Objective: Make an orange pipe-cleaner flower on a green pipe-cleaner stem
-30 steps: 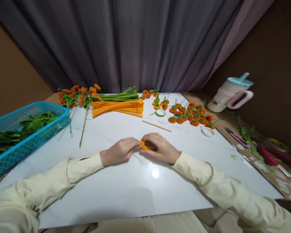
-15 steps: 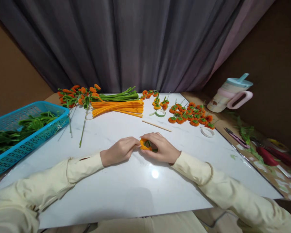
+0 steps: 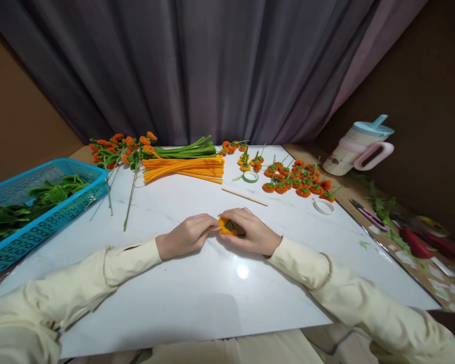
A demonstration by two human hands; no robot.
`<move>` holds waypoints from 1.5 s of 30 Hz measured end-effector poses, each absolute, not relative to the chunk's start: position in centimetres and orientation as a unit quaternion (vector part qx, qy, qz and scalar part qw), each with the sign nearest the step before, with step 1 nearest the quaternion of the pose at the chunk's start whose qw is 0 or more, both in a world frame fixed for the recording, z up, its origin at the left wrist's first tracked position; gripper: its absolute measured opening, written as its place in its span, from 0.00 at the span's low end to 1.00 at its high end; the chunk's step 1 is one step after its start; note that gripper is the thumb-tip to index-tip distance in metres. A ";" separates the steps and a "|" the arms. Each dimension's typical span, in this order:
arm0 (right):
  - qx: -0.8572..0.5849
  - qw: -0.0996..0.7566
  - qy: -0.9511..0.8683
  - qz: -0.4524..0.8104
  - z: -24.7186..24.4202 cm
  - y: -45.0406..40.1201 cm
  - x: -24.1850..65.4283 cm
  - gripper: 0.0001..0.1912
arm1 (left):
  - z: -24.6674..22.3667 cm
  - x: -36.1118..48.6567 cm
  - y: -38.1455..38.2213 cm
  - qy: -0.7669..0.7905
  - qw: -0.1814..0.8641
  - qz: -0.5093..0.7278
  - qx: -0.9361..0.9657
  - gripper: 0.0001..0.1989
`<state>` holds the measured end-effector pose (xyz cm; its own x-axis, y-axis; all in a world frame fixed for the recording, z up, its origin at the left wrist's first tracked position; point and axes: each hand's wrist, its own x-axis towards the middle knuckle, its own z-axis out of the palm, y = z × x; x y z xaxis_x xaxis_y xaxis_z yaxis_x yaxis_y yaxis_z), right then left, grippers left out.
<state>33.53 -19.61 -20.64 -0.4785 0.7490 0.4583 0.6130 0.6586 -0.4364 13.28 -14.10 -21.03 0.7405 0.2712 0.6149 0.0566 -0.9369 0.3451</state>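
Note:
Between my hands, just above the white tabletop (image 3: 197, 298), is a yellow-orange pipe-cleaner flower (image 3: 226, 227) with some green showing at its inner side. My right hand (image 3: 250, 231) curls around it, thumb below and fingers above. The fingertips of my left hand (image 3: 191, 233) are pinched together at the flower's left edge; whatever lies between them is too small to make out. Beyond my hands lies a thin wooden stick (image 3: 244, 197). A bundle of yellow-orange pipe cleaners (image 3: 184, 170) rests farther back, with green pipe cleaners (image 3: 189, 149) behind it.
At left stands a blue basket (image 3: 47, 217) of green fuzzy leaves. Several orange flower heads (image 3: 298, 177) lie at back right, near a green tape roll (image 3: 250, 177) and a white tape roll (image 3: 323, 206). A tumbler (image 3: 358, 146), pliers (image 3: 368, 215) and red-handled tools (image 3: 417, 243) are at right.
Both hands keep the same grip on the flower, with hardly any movement. The whole view has shifted very slightly.

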 end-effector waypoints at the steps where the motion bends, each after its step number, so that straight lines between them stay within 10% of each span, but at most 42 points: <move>1: -0.400 0.313 -0.854 0.108 -20.6 -19.6 33.6 0.19 | -21.1 13.3 -14.1 0.088 0.152 0.349 0.920 0.06; 45: -0.388 0.355 -0.848 0.064 -21.5 -18.9 34.0 0.21 | -20.7 13.5 -14.5 0.134 0.180 0.299 0.927 0.06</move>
<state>33.98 -18.94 -21.48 -0.4480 0.7032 0.5521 0.6123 0.6913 -0.3836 13.46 -14.50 -20.68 0.7848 0.3566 0.5069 0.1411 -0.8992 0.4141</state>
